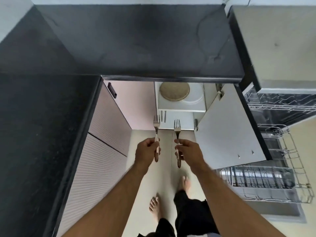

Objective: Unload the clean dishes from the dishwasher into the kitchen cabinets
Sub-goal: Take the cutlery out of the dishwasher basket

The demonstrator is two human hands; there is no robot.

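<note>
Left hand point(148, 150) pinches fork point(156, 132) | right hand point(189, 150) pinches second fork point(177, 132) | tines point toward open cabinet point(182, 107) ahead, hands equally near

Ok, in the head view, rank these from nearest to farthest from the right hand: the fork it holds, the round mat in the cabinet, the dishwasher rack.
1. Fork, pinched in the right hand itself.
2. Round mat, ahead on the open cabinet's upper shelf.
3. Dishwasher rack, pulled out at far right.
</note>
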